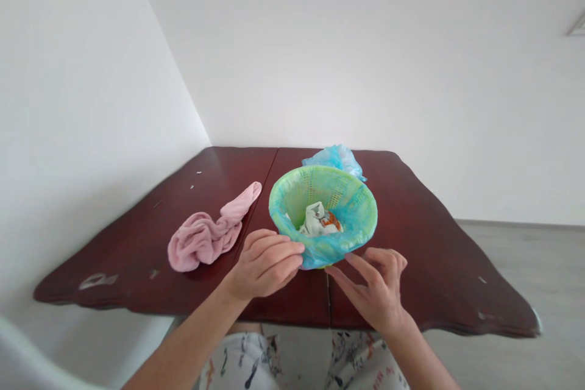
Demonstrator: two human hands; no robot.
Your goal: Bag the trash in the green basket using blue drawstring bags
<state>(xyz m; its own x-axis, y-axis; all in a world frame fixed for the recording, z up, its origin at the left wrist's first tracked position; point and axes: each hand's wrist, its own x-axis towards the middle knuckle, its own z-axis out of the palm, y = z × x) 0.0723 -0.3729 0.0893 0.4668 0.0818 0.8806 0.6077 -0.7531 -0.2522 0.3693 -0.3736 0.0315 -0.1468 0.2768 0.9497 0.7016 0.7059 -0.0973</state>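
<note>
A light-green mesh waste basket (299, 195) stands on the table, tilted a little toward me. A thin blue bin liner (325, 254) lines it and folds over its rim. Crumpled white and reddish-brown waste (317, 222) lies at the bottom. At the near-left rim, my left hand (269, 262) is closed, gripping the liner's edge. My right hand (372, 283) pinches the liner's lower edge at the front with thumb and index finger, its other fingers bent. The basket's lower part is hidden behind the liner and hands.
On the left, a twisted pink cloth (203, 241) rests on the dark red wooden table (425, 256). Behind the basket sits a crumpled blue plastic bag (340, 158). White walls stand behind and to the left. The table's wavy near edge is close to my legs.
</note>
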